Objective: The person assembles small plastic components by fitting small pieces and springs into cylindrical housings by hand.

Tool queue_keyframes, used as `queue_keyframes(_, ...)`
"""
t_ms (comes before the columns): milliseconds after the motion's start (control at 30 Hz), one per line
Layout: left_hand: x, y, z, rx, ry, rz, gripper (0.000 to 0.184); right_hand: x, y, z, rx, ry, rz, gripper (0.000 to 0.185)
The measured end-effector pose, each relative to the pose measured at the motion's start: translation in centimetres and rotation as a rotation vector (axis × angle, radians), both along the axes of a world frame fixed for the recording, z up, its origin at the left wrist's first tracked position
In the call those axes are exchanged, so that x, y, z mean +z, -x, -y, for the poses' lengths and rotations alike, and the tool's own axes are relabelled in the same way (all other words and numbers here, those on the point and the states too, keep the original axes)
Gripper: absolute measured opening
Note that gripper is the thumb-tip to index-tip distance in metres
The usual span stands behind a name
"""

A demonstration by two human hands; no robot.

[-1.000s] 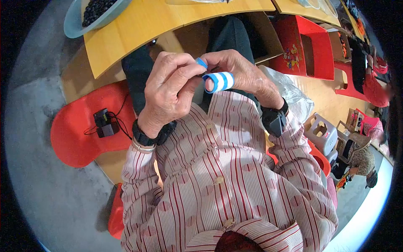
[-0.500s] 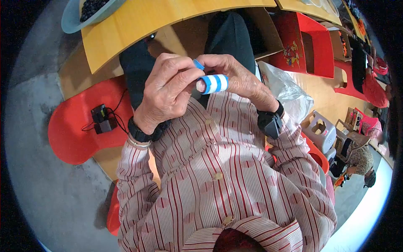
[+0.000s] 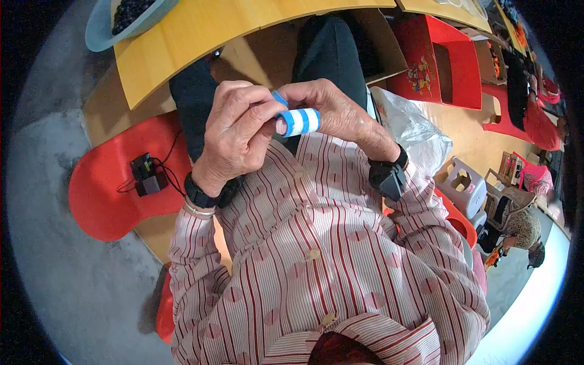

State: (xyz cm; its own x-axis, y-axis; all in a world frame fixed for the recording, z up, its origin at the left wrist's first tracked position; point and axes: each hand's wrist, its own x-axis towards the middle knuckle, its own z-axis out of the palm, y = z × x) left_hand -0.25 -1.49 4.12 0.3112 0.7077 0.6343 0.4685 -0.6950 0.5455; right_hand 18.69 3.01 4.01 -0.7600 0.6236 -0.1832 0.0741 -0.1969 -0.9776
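Note:
My left hand (image 3: 237,128) is closed, its fingertips pinched at a small blue piece (image 3: 279,98) in front of my lap. My right hand (image 3: 334,109) meets it from the other side, fingers curled, its index fingertip at the same blue piece. Blue-and-white striped tape (image 3: 302,122) is wrapped around my right thumb, and the bare thumb tip pokes out toward my left hand. Most of the blue piece is hidden between the fingers, so its kind cannot be made out. Both wrists wear black straps.
A yellow table (image 3: 188,42) curves ahead, bearing a pale blue tray (image 3: 97,30) of dark small pieces. To the left is a red stool (image 3: 103,194) with a black cabled device (image 3: 147,176). Rightward are a clear plastic bag (image 3: 413,128), a red box (image 3: 420,67), and another person (image 3: 520,228).
Both hands have shifted slightly left in view together, and the view itself has moved a little. The blue piece is still between the fingers.

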Motion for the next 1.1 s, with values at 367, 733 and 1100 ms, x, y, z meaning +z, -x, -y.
queue_keyframes(367, 0.3, 0.1, 0.4, 0.090, -0.089, -0.031, 0.030, -0.4, 0.4, 1.2, -0.149, -0.330, 0.002, 0.039)
queue_keyframes(733, 0.4, 0.0, 0.5, 0.134, -0.074, -0.054, 0.025, 0.4, 1.0, 1.4, -0.190, -0.425, 0.094, 0.027)
queue_keyframes(1100, 0.3, -0.5, 1.0, 0.168, -0.003, 0.034, 0.029, -0.3, 0.9, 1.7, -0.207, -0.332, 0.034, 0.036)
